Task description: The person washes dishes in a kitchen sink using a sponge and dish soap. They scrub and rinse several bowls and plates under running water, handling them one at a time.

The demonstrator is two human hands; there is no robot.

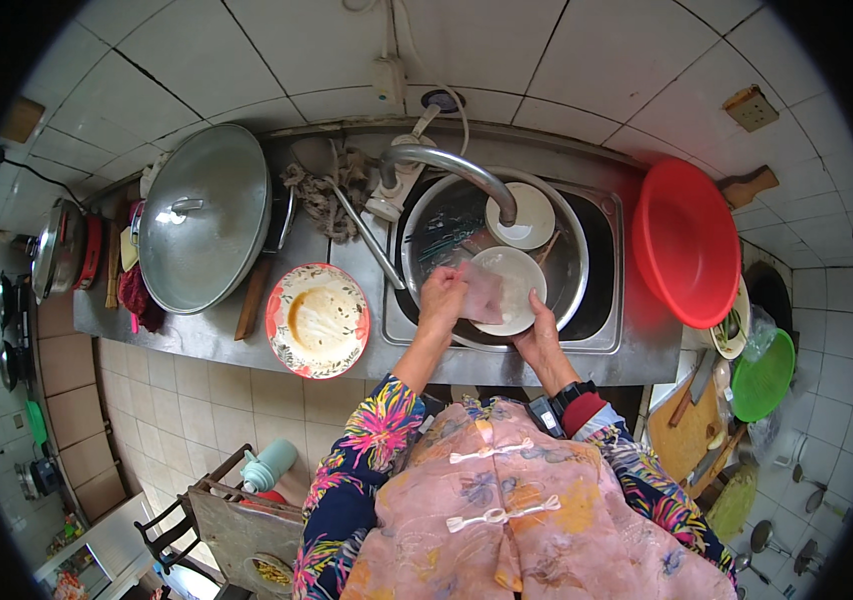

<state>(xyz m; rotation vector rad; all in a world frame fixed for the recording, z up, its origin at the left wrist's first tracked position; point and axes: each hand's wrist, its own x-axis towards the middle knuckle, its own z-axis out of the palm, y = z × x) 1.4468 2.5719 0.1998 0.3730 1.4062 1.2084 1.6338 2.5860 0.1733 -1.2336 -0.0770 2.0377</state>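
Observation:
My left hand (pixel 441 296) grips a thin pinkish dishcloth (pixel 482 294), which lies against the inside of a white bowl (pixel 520 281). With my right hand (pixel 541 330) I hold that bowl by its lower right rim, tilted over a large stainless steel basin (pixel 581 251). The basin sits in the sink (pixel 610 322). Another white bowl (pixel 520 221) rests inside it under the curved faucet (pixel 483 176). Several dark, thin utensils (pixel 438 244), perhaps chopsticks, lie in the basin's left side. What lies beneath the held bowl is hidden.
A floral-rimmed plate (pixel 321 319) with brown residue sits at the counter's front edge. Left of the sink are a ladle (pixel 366 232), a grey rag (pixel 329 191) and a large lidded wok (pixel 201 225). A red plastic basin (pixel 685 244) leans at right, near a cutting board (pixel 685 420) with knives.

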